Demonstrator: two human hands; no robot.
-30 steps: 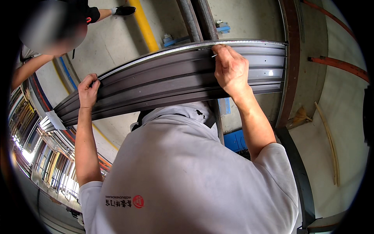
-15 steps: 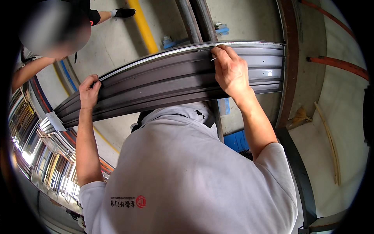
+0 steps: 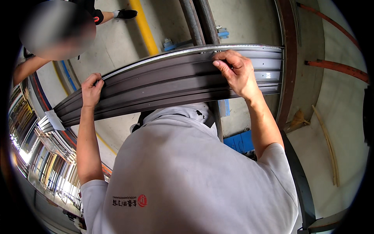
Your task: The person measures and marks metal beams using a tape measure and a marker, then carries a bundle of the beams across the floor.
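Observation:
A long dark grey metal profile (image 3: 156,82) with lengthwise ribs lies across in front of me. Along its far edge runs a narrow pale strip (image 3: 171,53) with fine marks. My left hand (image 3: 92,90) is closed at the strip's left end, its fingers pinched over the far edge of the profile. Above the right part of the profile, my right hand (image 3: 238,74) has its fingers curled and the thumb close to the forefinger. Whatever it may hold is hidden. A white label (image 3: 55,120) wraps the profile's far left end.
Two round metal bars (image 3: 198,23) pass beneath the profile, near blue fittings (image 3: 223,32). A brown steel beam (image 3: 288,58) stands at the right. Another person's arm (image 3: 31,70) is at the upper left. Racks of long profiles (image 3: 58,171) fill the lower left.
My right hand has drawn back from the strip toward me and slightly right. The small white thing at its fingertips no longer shows. My left hand has stayed nearly in place.

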